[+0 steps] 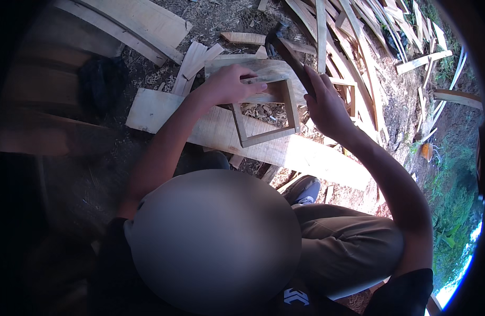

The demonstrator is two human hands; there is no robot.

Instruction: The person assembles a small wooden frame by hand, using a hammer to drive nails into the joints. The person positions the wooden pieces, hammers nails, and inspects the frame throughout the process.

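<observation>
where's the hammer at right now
The hammer is near the top of the head view, slightly right of centre, its handle gripped in the right hand, with its head up beyond the wooden frame.

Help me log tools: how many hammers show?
1. The hammer is held in the right hand, near the wooden frame; others may be hidden among the wood strips.

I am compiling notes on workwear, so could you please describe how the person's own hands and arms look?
The left hand and right hand are bare, without gloves. The forearms are uncovered, and no watch or band shows at either wrist. Dark short sleeves cover the upper arms only partly.
</observation>
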